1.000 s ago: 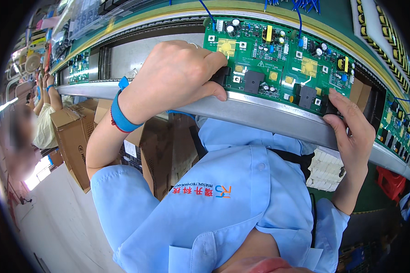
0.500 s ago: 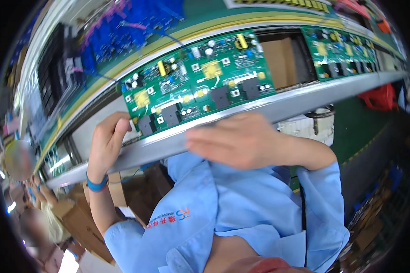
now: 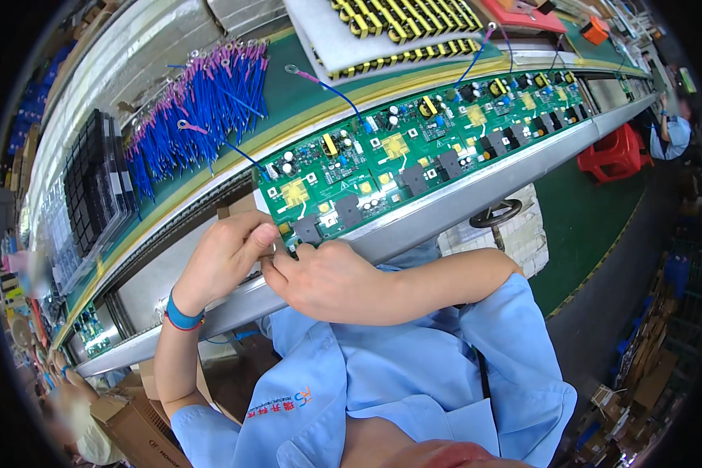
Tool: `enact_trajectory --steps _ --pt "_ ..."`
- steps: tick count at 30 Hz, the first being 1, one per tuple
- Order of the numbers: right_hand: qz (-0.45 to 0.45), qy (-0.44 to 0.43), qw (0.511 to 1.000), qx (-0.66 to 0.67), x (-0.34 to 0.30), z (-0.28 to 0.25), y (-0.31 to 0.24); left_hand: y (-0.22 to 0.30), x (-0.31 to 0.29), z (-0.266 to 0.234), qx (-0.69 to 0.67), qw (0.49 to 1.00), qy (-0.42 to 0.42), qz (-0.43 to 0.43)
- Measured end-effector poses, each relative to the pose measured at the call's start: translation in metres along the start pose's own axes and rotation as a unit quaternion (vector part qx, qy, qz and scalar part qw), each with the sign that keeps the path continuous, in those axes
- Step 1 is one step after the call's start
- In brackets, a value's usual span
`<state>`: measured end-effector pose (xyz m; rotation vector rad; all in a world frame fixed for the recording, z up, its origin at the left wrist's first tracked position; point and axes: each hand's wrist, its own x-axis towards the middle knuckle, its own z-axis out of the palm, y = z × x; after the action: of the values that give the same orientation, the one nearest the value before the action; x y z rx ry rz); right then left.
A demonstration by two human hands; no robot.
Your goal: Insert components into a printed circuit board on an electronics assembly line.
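A green circuit board panel (image 3: 351, 182) lies on the conveyor rail, with black blocks, yellow patches and small parts on it. At its near left corner my left hand (image 3: 225, 256) is closed, thumb and forefinger pressed together. Right beside it, my right hand (image 3: 329, 282) is curled over the panel's near edge, its fingertips close to the left hand's thumb. Whatever lies between the fingers of either hand is too small or hidden to make out. Blue wires with ring terminals (image 3: 292, 69) rise from the panel's far edge.
More green boards (image 3: 522, 109) follow along the rail to the right. Behind the rail lie a heap of blue wires (image 3: 203, 109), black trays (image 3: 93, 183) and a white foam sheet of yellow-black parts (image 3: 402, 39). A metal rail (image 3: 413, 234) runs between me and the boards. A red stool (image 3: 612, 154) stands beyond.
My right hand has moved left and now meets my left hand at the panel's corner. The view has shifted, showing more of the boards to the right.
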<state>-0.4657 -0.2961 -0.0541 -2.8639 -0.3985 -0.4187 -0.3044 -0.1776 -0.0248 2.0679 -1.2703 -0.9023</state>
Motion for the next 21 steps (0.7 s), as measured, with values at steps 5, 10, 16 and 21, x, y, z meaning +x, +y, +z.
enact_trajectory --steps 5,10,16,21 --pt "0.019 0.000 1.000 -0.004 -0.003 -0.003 0.005 -0.002 0.013 -0.001 0.035 0.999 -0.011 0.001" --pt "0.060 -0.037 0.997 0.004 -0.008 -0.008 0.012 -0.004 0.017 0.009 0.019 0.999 0.011 0.028" --pt "0.117 -0.061 0.991 0.003 -0.027 -0.025 0.031 -0.011 0.020 0.012 0.015 0.999 0.020 0.040" --pt "0.172 -0.081 0.981 -0.020 -0.042 -0.044 0.051 -0.014 0.014 -0.002 0.015 0.999 0.016 0.037"
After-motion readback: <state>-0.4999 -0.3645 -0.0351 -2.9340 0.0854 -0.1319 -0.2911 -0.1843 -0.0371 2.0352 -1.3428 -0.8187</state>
